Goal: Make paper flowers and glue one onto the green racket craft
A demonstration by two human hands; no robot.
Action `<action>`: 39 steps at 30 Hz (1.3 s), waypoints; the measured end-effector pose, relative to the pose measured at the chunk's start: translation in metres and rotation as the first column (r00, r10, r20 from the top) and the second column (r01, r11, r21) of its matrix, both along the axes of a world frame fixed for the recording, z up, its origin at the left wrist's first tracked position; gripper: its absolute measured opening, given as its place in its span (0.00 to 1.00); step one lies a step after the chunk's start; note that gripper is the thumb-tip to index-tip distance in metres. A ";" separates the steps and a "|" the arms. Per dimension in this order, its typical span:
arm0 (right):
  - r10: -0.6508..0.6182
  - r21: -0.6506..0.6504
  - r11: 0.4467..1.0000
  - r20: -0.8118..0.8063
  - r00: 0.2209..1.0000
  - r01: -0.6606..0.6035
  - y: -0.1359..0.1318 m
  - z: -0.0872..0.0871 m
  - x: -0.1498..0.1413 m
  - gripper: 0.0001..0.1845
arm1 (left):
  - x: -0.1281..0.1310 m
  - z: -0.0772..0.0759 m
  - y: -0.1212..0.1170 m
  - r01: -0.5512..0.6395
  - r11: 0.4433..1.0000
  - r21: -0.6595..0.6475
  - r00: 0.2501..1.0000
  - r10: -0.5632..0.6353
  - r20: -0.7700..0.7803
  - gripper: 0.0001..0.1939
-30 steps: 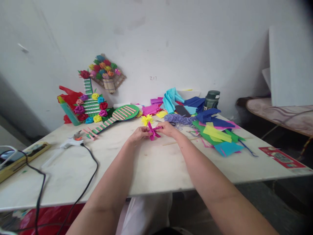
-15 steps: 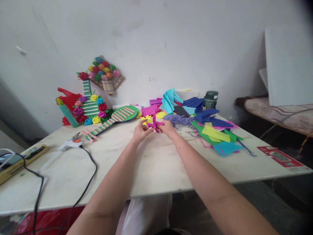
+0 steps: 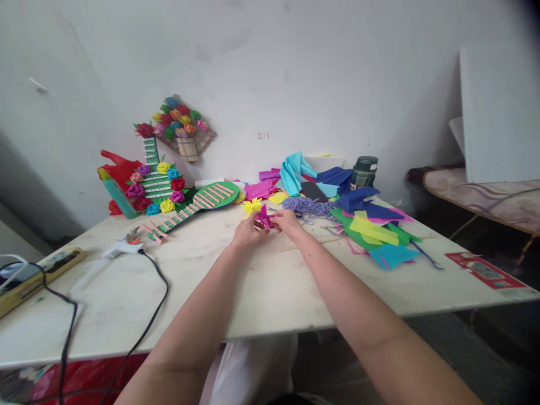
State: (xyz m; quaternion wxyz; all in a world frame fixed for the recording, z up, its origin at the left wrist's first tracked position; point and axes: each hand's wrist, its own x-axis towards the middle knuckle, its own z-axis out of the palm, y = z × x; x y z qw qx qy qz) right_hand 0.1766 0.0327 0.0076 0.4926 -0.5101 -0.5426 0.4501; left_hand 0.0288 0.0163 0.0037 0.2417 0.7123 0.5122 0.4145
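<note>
A magenta paper flower point(image 3: 264, 217) is held between my two hands, a little above the table's middle. My left hand point(image 3: 248, 230) grips it from the left, fingers bent around its lower part. From the right, my right hand point(image 3: 287, 220) pinches its edge with thumb and fingertips. Just behind my left hand lies a yellow paper flower point(image 3: 252, 206). Purple yarn point(image 3: 310, 207) and scissors point(image 3: 297, 214) lie just beyond my right hand, the scissors partly hidden. A thin stick point(image 3: 327, 243) rests on the table to the right.
A glue gun point(image 3: 122, 247) with a black cord lies left, near a power strip point(image 3: 42, 278). Behind stand a flower-trimmed guitar-shaped craft point(image 3: 158, 185) and a green stick-covered piece point(image 3: 217, 196). Coloured paper sheets point(image 3: 371, 230) and a dark bottle point(image 3: 363, 172) are at the right.
The magenta flower has turned from spread petals facing me to a narrower, more upright view. My left fingers have curled lower around it, uncovering the yellow flower behind.
</note>
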 end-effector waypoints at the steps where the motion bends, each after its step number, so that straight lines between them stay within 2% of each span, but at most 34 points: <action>1: -0.010 -0.007 1.000 -0.013 1.000 0.010 -0.001 0.000 0.000 0.04 | 0.000 -0.001 0.001 0.002 1.000 -0.013 1.000 -0.002 0.025 0.29; 6: 0.007 -0.088 0.996 -0.149 0.989 -0.020 -0.005 0.004 0.000 0.04 | -0.002 -0.007 0.007 0.044 0.994 -0.097 0.972 -0.020 0.235 0.23; 14: 0.017 -0.170 0.983 -0.284 0.959 -0.068 -0.009 0.005 0.000 0.04 | -0.003 -0.006 0.009 0.011 0.999 -0.037 0.970 -0.002 0.245 0.18; 18: 0.032 -0.166 0.982 -0.311 0.950 -0.088 -0.007 0.003 0.000 0.04 | 0.003 -0.002 0.005 0.032 0.992 -0.126 0.959 0.004 0.282 0.22; 22: 0.042 -0.158 0.983 -0.300 0.953 -0.093 -0.005 0.001 -0.001 0.06 | 0.009 -0.004 0.004 0.112 0.971 -0.212 0.907 -0.013 0.421 0.26; 27: 0.076 -0.141 0.983 -0.276 0.958 -0.119 -0.006 0.001 -0.002 0.04 | 0.007 -0.008 0.007 0.187 0.966 -0.177 0.849 -0.068 0.524 0.26; 34: 0.059 -0.133 0.987 -0.214 0.975 -0.089 -0.004 0.000 -0.001 0.07 | 0.006 -0.006 0.003 0.258 0.949 -0.181 0.841 -0.129 0.526 0.29; 39: 0.008 -0.111 0.993 -0.153 0.988 -0.025 -0.004 0.000 -0.002 0.06 | 0.005 -0.007 0.005 0.253 0.947 -0.200 0.853 -0.121 0.507 0.30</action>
